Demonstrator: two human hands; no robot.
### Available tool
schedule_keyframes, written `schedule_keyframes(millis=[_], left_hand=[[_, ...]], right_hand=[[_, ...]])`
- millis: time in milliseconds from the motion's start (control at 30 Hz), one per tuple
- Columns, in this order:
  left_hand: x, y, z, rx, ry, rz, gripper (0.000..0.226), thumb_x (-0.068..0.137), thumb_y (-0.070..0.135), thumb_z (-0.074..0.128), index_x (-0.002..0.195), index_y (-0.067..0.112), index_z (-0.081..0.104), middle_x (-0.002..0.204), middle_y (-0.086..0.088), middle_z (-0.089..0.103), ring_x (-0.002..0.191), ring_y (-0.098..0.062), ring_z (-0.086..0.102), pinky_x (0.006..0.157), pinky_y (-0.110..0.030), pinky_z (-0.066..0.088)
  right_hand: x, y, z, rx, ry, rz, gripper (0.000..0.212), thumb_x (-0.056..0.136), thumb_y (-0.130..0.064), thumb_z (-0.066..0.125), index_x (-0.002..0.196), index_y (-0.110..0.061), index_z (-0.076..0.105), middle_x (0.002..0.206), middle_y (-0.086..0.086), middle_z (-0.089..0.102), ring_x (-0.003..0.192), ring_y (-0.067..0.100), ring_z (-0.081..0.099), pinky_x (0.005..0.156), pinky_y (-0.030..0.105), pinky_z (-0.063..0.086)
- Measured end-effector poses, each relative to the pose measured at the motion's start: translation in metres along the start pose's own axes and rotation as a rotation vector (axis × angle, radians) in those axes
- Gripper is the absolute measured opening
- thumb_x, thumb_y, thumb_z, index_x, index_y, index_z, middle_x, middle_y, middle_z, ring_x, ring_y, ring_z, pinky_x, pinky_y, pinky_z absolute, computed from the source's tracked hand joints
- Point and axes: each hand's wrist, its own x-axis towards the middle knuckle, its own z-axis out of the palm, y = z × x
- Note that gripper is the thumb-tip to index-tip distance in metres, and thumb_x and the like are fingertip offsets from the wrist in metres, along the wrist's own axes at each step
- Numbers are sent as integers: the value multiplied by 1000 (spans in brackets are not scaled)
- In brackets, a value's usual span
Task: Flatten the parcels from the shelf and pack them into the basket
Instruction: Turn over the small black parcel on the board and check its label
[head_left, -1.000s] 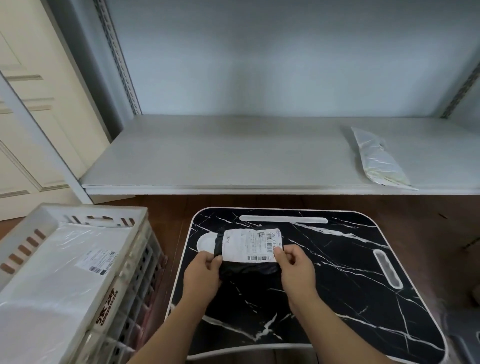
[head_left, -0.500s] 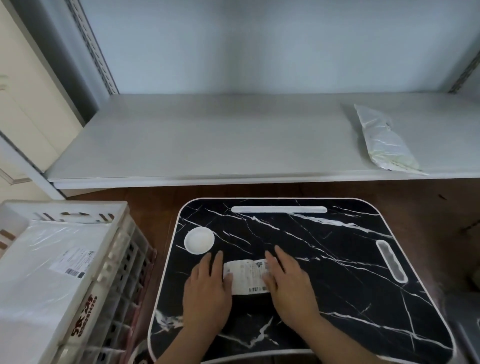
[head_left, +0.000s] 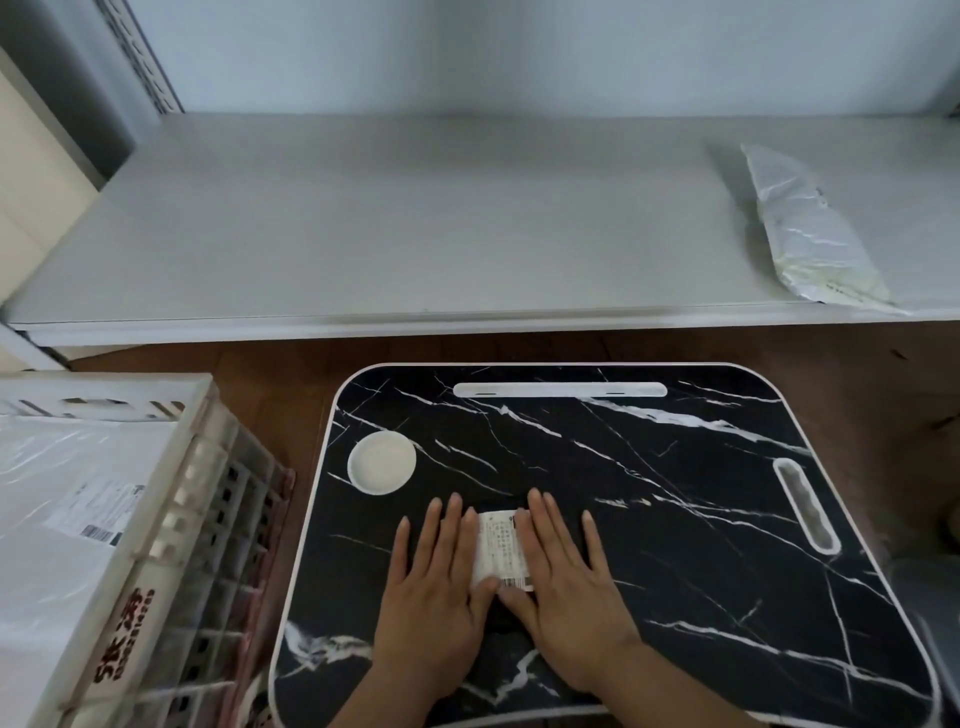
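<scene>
A small black parcel with a white shipping label (head_left: 501, 551) lies on the black marble-patterned lap table (head_left: 675, 493). My left hand (head_left: 436, 577) and my right hand (head_left: 563, 577) press flat on it from either side, fingers straight, thumbs meeting at its near edge. Most of the parcel is hidden under my palms. A white plastic-wrapped parcel (head_left: 805, 234) lies on the grey shelf (head_left: 389, 223) at the far right. The white slatted basket (head_left: 192, 499) stands at the left and holds a large white parcel (head_left: 67, 499) with a label.
The lap table has a round white recess (head_left: 382, 461) at its left, a long slot (head_left: 560, 389) at the back and a handle slot (head_left: 805, 504) at the right. Brown wooden floor (head_left: 291, 374) lies between the table, basket and shelf.
I set the small parcel down from a raised two-handed grip onto the table, and both hands went flat on it. The hands have since closed in, covering more of the label.
</scene>
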Motion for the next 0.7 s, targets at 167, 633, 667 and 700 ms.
schedule_keyframes(millis=[167,633,667,700], left_hand=[[1,1,-3,24,-60,-12,64,101,50,13,147,9,32,154,-10,33,143,-25,26,109,-51,21],[6,-20,-29,-95,48,-141,73,91,47,3,150,14,27,158,-2,17,145,-12,6,118,-32,5],[6,-24,-32,-130,54,-171,78,87,48,-2,152,13,21,160,-2,11,144,-10,-2,117,-31,0],[6,-28,-35,-152,65,-197,81,84,49,-5,152,12,19,160,-2,10,144,-9,-3,116,-30,-2]], right_hand=[[1,1,-2,9,-32,-9,71,100,-60,20,148,-8,30,157,11,28,144,22,26,107,49,21],[23,-21,-15,-38,-59,-191,63,101,-54,12,146,-19,40,155,12,32,145,29,23,109,46,19],[21,-23,-10,-40,-64,-195,61,101,-54,16,146,-21,40,155,11,32,145,30,23,109,47,19],[20,-24,-7,-37,-71,-182,60,100,-55,20,147,-23,39,156,11,30,145,31,23,108,49,18]])
